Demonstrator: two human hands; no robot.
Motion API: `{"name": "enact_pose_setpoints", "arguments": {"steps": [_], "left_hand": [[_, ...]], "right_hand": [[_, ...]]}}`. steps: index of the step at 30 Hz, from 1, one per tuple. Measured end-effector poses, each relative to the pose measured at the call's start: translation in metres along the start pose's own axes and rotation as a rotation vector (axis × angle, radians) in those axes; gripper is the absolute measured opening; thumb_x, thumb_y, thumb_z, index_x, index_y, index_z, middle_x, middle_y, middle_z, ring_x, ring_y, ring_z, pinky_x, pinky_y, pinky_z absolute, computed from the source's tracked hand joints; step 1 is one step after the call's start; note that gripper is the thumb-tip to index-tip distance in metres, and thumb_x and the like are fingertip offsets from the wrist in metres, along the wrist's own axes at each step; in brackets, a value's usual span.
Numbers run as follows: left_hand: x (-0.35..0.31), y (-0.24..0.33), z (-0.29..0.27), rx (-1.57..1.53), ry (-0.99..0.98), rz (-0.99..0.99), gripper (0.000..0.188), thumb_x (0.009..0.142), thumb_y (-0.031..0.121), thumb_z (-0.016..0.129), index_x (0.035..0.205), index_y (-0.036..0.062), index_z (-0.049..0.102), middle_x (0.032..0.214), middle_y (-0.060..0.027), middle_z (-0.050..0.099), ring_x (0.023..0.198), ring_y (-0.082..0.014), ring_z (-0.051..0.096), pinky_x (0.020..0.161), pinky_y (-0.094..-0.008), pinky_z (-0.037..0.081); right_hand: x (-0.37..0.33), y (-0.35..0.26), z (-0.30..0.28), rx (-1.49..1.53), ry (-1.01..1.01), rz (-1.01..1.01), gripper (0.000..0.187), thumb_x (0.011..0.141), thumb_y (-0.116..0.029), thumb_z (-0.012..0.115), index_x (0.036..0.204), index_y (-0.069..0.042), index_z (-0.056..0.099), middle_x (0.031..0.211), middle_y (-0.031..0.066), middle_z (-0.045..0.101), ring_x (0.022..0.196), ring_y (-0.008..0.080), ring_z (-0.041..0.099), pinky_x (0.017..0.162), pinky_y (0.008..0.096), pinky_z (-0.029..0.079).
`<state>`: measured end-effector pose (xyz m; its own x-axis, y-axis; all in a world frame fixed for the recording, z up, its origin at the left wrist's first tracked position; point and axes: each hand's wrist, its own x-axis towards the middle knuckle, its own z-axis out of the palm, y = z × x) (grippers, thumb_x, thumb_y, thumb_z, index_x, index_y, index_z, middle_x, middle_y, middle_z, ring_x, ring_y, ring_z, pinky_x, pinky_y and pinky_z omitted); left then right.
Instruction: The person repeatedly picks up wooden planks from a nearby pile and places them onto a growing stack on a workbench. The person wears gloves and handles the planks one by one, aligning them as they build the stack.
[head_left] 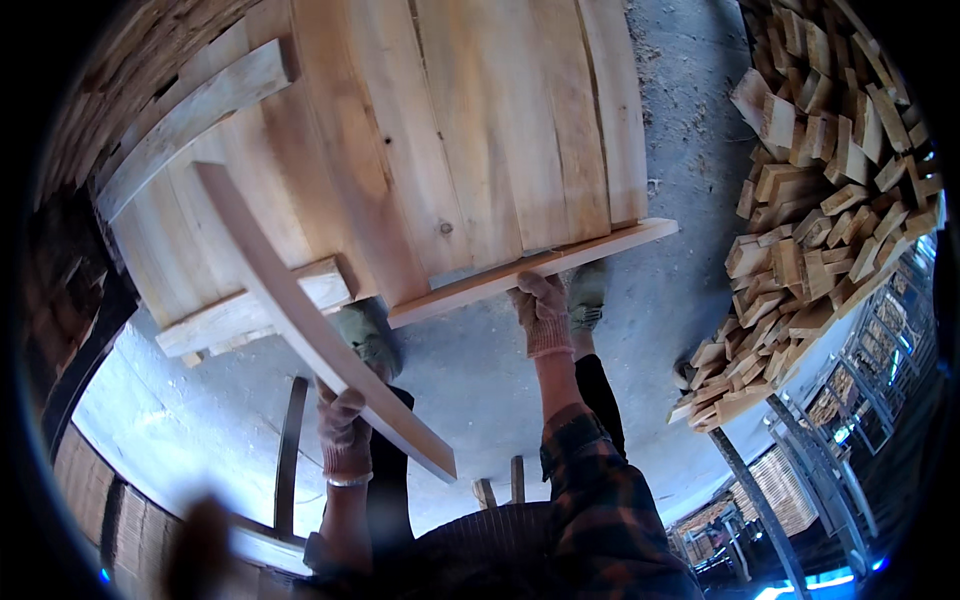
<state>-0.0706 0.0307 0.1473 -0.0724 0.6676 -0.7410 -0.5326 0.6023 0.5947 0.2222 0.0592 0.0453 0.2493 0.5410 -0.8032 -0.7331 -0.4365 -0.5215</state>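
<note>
My left hand (pixel 345 432), in a knitted work glove, is closed around a long wooden batten (pixel 300 318). The batten slants up and to the left, over the corner of a row of wide wooden boards (pixel 450 150). A second wooden batten (pixel 610 247) lies along the boards' near ends, tilted slightly up to the right. My gloved right hand (pixel 541 312) grips that one near its middle, fingers over its near edge. Whether the second batten touches every board end I cannot tell.
Pale short planks lie at the boards' left, one near (pixel 320 283) and one far (pixel 200 125). A big heap of cut wood pieces (pixel 800 250) stands at right, on metal legs (pixel 755 505). My shoes (pixel 366 338) stand on the concrete floor (pixel 460 370) by the boards.
</note>
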Motion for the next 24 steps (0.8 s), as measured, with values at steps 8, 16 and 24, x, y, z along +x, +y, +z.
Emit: {"name": "enact_pose_setpoints", "arguments": {"steps": [8,16,24], "left_hand": [[-0.004,-0.014,-0.004,-0.211,0.064,0.005,0.068,0.073,0.012,0.075,0.133,0.0057,0.043,0.093,-0.0091,0.061,0.080,-0.0210,0.061,0.069,-0.0316,0.052],[-0.004,-0.019,-0.002,-0.351,0.097,-0.001,0.064,0.079,-0.007,0.056,0.139,0.0059,0.037,0.093,-0.0092,0.062,0.076,-0.0228,0.064,0.074,-0.0342,0.057],[-0.010,-0.044,0.005,-0.320,0.188,-0.130,0.059,0.084,0.028,0.071,0.129,0.0040,0.042,0.100,-0.0131,0.061,0.085,-0.0236,0.063,0.082,-0.0370,0.055]], "right_hand": [[-0.054,-0.079,-0.021,-0.933,-0.014,-0.090,0.088,0.055,-0.005,0.070,0.136,0.000,0.037,0.106,0.0108,0.055,0.097,0.0248,0.055,0.085,0.0367,0.049],[0.066,-0.187,0.153,-2.368,-0.342,-0.821,0.086,0.068,0.001,0.062,0.147,-0.011,0.029,0.108,0.0212,0.056,0.098,0.0389,0.057,0.087,0.0449,0.048],[0.219,-0.187,0.275,-2.474,-0.259,-1.502,0.079,0.073,-0.001,0.057,0.145,-0.024,0.036,0.109,0.0167,0.056,0.095,0.0303,0.057,0.079,0.0376,0.050]]}}
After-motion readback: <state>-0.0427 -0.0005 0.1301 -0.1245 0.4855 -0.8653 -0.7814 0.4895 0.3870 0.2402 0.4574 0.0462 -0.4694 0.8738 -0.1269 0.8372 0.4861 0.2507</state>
